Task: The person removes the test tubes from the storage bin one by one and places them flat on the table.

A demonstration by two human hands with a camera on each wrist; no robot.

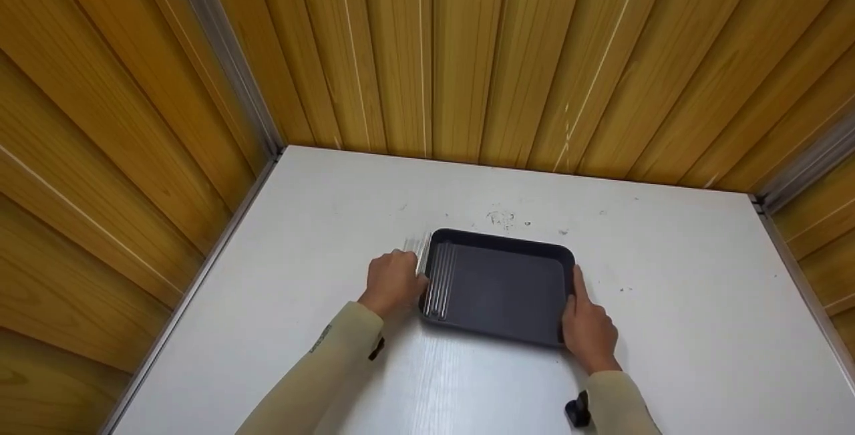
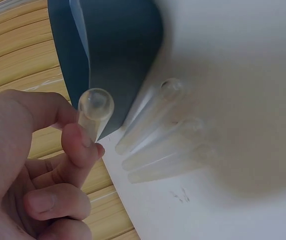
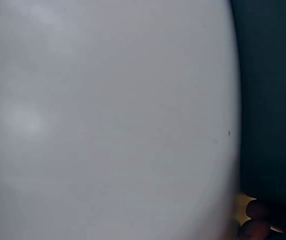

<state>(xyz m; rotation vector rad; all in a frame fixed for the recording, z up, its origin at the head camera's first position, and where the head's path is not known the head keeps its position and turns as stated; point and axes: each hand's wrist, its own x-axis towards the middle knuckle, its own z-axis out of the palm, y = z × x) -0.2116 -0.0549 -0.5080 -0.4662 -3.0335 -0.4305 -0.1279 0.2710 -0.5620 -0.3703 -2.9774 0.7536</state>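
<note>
Tray (image 1: pixel 507 295), dark and shallow: where is it?

Flat on the white surface (image 1: pixel 668 274), between the two hands. The right hand (image 1: pixel 591 328) grips its right end, thumb at the rim, one finger stretched along the outer side.

Does the right wrist view add anything?

Little: mostly pale surface, the tray's dark wall, and some shadowed fingers in the lower corner, too dim to read closely.

And the left hand (image 1: pixel 391 282)?

Just beside the tray's left end. In the left wrist view its fingers (image 2: pixel 75 140) are pinching one clear tube (image 2: pixel 95 107), rounded end toward the camera; the lower fingers bend in toward the palm.

Is that tube touching the tray?

I cannot tell. It overlaps the tray's wall in that view, but contact isn't clear.

Any others?

Several tubes in the tray (image 1: pixel 439 288) lie side by side along its left end. Three loose tubes (image 2: pixel 163 142) lie fanned out on the surface, just outside that same end.

And around all this?

Wood-patterned panels (image 1: pixel 461 54) rise behind the surface and to either side. The sleeves (image 1: pixel 327 368) are pale khaki, and a small black device (image 1: pixel 578 411) sits by the right cuff.
</note>
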